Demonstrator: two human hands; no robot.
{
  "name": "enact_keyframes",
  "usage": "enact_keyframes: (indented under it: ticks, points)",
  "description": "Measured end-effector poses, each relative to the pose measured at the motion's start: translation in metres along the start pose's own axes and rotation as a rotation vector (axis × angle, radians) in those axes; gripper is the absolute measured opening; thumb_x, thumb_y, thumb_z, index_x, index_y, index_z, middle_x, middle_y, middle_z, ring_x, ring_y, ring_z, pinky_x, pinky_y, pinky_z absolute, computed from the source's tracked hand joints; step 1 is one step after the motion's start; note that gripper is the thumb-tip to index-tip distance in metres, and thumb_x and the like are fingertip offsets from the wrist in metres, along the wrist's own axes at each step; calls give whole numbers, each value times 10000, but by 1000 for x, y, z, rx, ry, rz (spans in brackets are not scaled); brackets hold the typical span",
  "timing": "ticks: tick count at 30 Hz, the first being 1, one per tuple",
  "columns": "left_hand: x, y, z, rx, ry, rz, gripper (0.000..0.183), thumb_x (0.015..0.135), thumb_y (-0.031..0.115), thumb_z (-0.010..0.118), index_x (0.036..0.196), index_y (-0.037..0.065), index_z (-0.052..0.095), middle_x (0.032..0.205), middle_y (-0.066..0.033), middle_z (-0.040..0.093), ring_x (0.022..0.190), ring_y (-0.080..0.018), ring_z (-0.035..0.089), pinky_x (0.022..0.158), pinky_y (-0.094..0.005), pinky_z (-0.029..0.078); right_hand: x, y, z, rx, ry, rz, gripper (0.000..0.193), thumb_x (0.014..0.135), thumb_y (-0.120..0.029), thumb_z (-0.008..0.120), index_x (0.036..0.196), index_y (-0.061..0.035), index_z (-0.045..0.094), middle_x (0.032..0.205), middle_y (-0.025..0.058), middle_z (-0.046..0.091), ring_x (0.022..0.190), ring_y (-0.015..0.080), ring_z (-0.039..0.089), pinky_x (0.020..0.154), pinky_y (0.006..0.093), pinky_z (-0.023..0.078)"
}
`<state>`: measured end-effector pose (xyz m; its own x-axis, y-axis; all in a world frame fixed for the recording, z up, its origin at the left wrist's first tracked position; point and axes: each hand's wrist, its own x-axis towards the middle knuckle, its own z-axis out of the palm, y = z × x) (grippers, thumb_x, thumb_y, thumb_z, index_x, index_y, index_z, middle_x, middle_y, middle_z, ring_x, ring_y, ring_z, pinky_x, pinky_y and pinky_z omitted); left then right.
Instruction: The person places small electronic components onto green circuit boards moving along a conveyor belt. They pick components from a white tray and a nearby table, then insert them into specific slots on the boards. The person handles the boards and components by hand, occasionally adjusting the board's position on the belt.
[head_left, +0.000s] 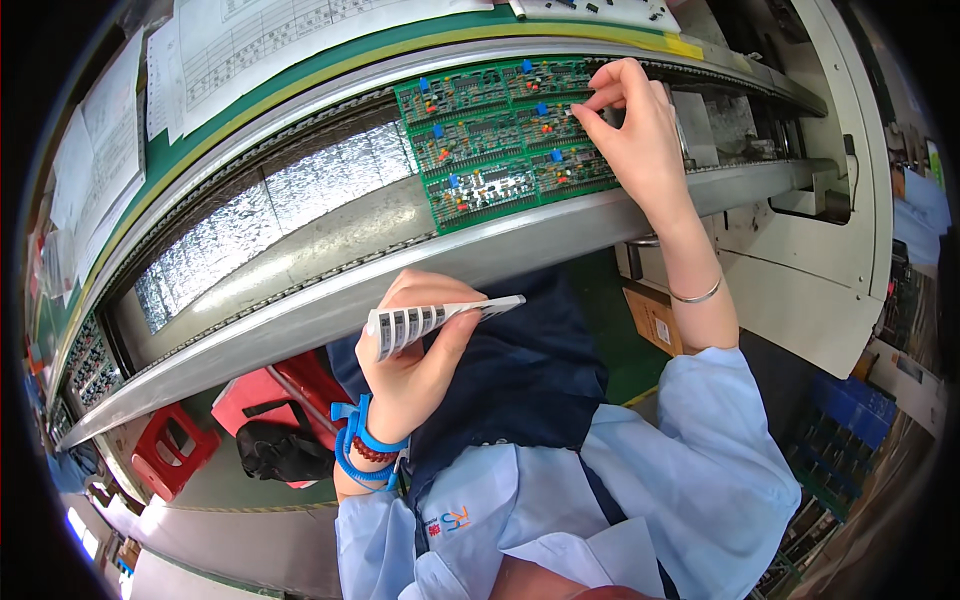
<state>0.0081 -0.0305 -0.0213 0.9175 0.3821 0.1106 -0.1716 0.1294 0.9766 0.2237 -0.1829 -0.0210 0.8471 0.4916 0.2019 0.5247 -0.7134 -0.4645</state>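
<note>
My left hand [415, 350] is held near my chest, shut on a white strip of small black electronic parts [440, 318] that points to the right. A blue coiled wrist strap circles that wrist. My right hand [635, 125] reaches up to the right edge of a green circuit board panel [500, 140] riding on the conveyor rails. Its thumb and fingers are pinched together at the board's upper right; any part between them is too small to see. The board carries blue and orange components.
The curved metal conveyor [330, 290] has a foil-lined channel [270, 200] left of the board. More green boards [90, 360] sit far left on the line. Paper sheets [250, 50] lie beyond. Red stools [175, 450] and a black bag [280, 445] stand below.
</note>
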Motion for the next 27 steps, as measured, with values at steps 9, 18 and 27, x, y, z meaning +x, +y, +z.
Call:
enact_keyframes:
  ticks: [9, 18, 27]
  points:
    - [-4, 10, 4, -55, 65, -140, 220, 774, -104, 623, 961, -38, 527, 891, -130, 627, 808, -167, 619, 732, -251, 491, 29, 22, 0, 52, 105, -1, 224, 752, -288, 681, 865, -94, 694, 1004, 103, 559, 980, 293, 449, 905, 374, 372]
    - [-5, 6, 1, -44, 81, -45, 229, 809, -68, 598, 999, -17, 482, 892, -121, 632, 799, -121, 610, 720, -242, 488, 35, 33, 13, -99, 108, 41, 240, 736, -284, 707, 829, -63, 696, 989, 99, 599, 936, 255, 518, 896, 363, 376]
    - [0, 6, 8, -219, 198, -221, 160, 850, -8, 582, 1003, -34, 541, 896, -63, 620, 750, -86, 587, 601, -216, 500, 30, 13, -10, 189, 59, -28, 220, 749, -204, 698, 901, -55, 641, 864, 45, 597, 794, 155, 533, 759, 279, 426]
